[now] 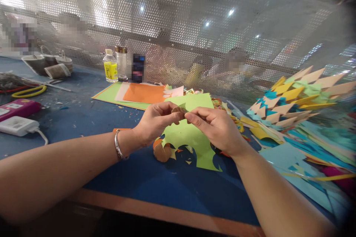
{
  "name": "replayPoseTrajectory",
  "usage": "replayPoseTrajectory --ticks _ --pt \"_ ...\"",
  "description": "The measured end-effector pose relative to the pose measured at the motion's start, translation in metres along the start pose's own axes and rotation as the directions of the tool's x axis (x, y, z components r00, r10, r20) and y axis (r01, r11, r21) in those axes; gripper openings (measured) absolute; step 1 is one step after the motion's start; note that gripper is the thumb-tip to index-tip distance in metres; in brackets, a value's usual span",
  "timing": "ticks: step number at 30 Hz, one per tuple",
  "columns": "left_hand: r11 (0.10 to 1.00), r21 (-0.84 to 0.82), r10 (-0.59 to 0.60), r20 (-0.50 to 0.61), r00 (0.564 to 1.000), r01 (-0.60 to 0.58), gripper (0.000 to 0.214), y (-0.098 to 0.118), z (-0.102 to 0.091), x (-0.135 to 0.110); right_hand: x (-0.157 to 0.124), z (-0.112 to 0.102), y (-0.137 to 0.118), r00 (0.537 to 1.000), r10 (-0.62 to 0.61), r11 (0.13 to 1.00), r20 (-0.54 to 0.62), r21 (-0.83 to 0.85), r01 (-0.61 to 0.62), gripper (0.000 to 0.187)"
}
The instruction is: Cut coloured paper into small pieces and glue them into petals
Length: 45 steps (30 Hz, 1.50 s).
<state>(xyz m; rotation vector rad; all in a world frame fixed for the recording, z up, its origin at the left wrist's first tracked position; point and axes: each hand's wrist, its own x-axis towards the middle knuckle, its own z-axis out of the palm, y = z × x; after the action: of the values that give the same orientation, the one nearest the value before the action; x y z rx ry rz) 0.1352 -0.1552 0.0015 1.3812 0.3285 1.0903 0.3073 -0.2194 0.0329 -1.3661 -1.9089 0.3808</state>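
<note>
Above a light green paper sheet (201,130), my left hand (154,120) and my right hand (221,127) meet fingertip to fingertip. Between them they pinch a small brown paper piece (178,110), partly covered by the fingers. Both hands are closed on it, one from each side. Rounded cut-outs run along the green sheet's near edge. Below my left hand lies a round brown paper disc (162,153), with orange paper showing behind it. Small green scraps (189,149) are scattered beside the disc.
Orange paper (143,92) lies on other sheets farther back, near a yellow-labelled bottle (111,68) and a glass bottle (121,63). A spiky folded-paper piece (289,98) and blue paper (292,163) are on the right. A white charger (18,126) sits left. Perforated metal screen (180,18) stands behind.
</note>
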Motion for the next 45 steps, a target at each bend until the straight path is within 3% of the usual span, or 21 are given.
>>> replayPoseTrajectory --ticks 28,45 --pt "1.0 -0.019 0.005 0.051 0.999 -0.004 0.019 -0.0002 -0.0025 0.0011 -0.0003 -0.0026 0.0023 0.996 -0.073 0.993 -0.049 -0.092 0.068 0.047" --pt "0.986 0.165 0.004 0.089 0.996 -0.019 0.015 0.0044 -0.0069 0.0022 0.0 -0.0025 -0.0004 0.995 -0.079 0.993 -0.059 -0.094 0.073 0.047"
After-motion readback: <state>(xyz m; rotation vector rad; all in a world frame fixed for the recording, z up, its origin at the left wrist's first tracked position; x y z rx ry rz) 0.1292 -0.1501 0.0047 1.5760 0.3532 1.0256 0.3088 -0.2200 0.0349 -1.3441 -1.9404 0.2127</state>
